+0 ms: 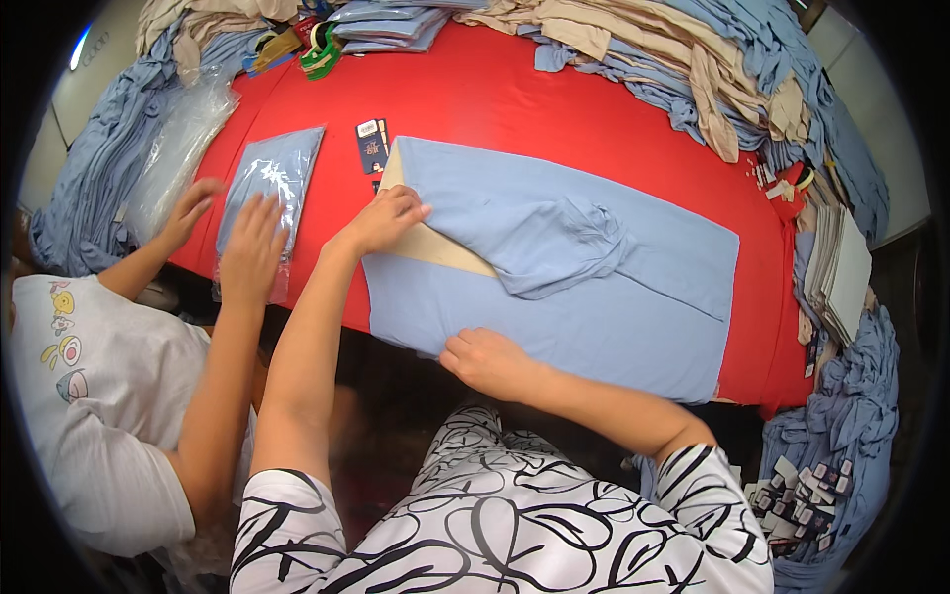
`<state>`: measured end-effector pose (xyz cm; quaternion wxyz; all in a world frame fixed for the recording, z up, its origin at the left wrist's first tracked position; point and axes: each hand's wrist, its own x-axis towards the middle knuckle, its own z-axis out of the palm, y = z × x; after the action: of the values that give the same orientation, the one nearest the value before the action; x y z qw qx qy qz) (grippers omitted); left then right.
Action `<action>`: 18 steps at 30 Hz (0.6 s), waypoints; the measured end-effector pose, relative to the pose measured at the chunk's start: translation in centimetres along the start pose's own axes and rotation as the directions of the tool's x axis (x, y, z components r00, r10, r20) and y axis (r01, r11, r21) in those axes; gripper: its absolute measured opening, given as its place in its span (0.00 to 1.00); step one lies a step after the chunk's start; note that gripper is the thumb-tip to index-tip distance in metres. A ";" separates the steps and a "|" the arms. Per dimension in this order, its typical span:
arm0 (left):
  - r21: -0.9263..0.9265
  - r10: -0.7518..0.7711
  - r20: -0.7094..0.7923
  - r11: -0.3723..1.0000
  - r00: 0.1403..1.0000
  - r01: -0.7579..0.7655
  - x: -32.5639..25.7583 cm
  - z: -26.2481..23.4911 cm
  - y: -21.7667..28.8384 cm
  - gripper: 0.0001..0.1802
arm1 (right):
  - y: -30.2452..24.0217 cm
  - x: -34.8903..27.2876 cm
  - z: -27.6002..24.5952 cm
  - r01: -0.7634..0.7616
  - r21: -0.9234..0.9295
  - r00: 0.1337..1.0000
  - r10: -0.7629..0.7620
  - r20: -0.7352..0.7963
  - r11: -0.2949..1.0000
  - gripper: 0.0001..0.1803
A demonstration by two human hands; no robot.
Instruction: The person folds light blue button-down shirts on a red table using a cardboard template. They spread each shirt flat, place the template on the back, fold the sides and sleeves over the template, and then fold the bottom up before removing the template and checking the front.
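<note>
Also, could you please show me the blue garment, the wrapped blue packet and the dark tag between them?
Blue garment (559, 259): head view, bunched fabric near its middle.
Wrapped blue packet (282, 170): head view, its shiny upper part.
Dark tag (372, 149): head view, middle of its face.

Faint lettering (96, 48) on pale panel (74, 94), upper left. Navy tag (373, 150) upper centre-left, tag pile (798, 507) lower right: print too small to read.

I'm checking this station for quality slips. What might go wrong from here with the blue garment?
The bunched fabric on the blue garment could set as creases. Its near edge lies along the front of the red table, by the right hand, so it might slip over. The dark tags near the left hand could get knocked.
</note>
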<state>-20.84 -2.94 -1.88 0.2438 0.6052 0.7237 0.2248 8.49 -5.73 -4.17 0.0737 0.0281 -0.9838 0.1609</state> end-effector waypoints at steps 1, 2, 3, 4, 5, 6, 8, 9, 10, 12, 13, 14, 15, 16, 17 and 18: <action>-0.075 -0.061 0.043 0.995 0.997 0.064 0.3 -0.3 -0.4 0.29 | 1.0 1.1 -0.3 0.002 0.041 0.996 -0.006 0.091 0.999 0.08; -0.144 -0.119 0.084 0.981 0.989 0.131 0.4 -1.0 -0.7 0.32 | 2.5 3.2 -2.8 -0.105 0.190 0.955 0.046 0.292 0.976 0.06; -0.209 -0.166 0.132 0.959 0.977 0.191 0.7 -1.5 -0.8 0.35 | 4.8 5.6 -5.8 -0.243 0.303 0.872 0.071 0.484 0.922 0.04; -0.263 -0.196 0.148 0.937 0.969 0.229 1.2 -1.8 -0.3 0.38 | 8.5 6.3 -7.7 -0.120 0.457 0.970 0.007 0.241 0.881 0.07; -0.315 -0.227 0.173 0.909 0.958 0.272 1.5 -1.8 0.2 0.42 | 11.8 6.7 -9.4 -0.358 0.458 0.932 0.341 0.122 0.814 0.10; -0.367 -0.252 0.205 0.876 0.946 0.313 1.7 -1.5 0.8 0.46 | 14.5 5.6 -10.9 -0.524 0.523 0.763 0.644 -0.064 0.672 0.10; -0.263 -0.267 0.063 0.925 0.962 0.274 2.0 -1.1 1.2 0.39 | 18.0 1.8 -12.7 -0.610 0.466 0.420 0.760 -0.496 0.641 0.12; -0.206 -0.271 -0.010 0.943 0.963 0.263 1.8 -1.0 1.0 0.36 | 17.9 -0.8 -12.2 -0.671 0.233 0.385 0.599 -0.702 0.704 0.12; -0.105 -0.199 -0.026 0.975 0.980 0.196 1.2 -1.1 0.4 0.32 | 15.4 -2.8 -12.6 -0.645 0.123 0.515 0.548 -0.660 0.754 0.12; 0.093 -0.027 -0.023 0.995 0.999 0.029 1.0 -0.4 -0.3 0.28 | 10.1 -7.7 -10.9 -0.632 0.127 0.577 0.574 -0.581 0.765 0.12; 0.156 -0.023 -0.119 0.987 0.993 0.042 1.1 0.6 0.1 0.26 | 7.5 -10.9 -9.0 -0.703 0.080 0.565 0.623 -0.541 0.706 0.13; 0.216 -0.012 -0.212 0.975 0.977 0.059 1.3 1.8 0.4 0.24 | 4.5 -13.8 -7.3 -0.790 0.058 0.539 0.737 -0.408 0.610 0.19; 0.273 0.004 -0.309 0.958 0.951 0.085 1.4 2.5 0.9 0.23 | 2.0 -15.7 -6.1 -0.834 0.027 0.489 0.761 -0.426 0.551 0.18; 0.325 -0.022 -0.334 0.936 0.942 0.137 1.6 3.2 2.1 0.20 | 0.4 -17.3 -5.3 -0.873 -0.001 0.438 0.782 -0.443 0.488 0.17; 0.372 -0.042 -0.363 0.909 0.931 0.186 2.0 3.6 3.9 0.18 | 0.1 -19.4 -4.5 -0.885 -0.008 0.414 0.780 -0.468 0.465 0.16; 0.419 -0.059 -0.399 0.876 0.915 0.238 2.4 3.8 5.1 0.15 | 0.4 -22.0 -3.7 -0.894 -0.013 0.394 0.773 -0.497 0.447 0.15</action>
<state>-14.94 0.44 -1.86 -0.0316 0.5330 0.8341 0.1389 30.72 -3.50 -4.20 0.1949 -0.5204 -0.8306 0.0373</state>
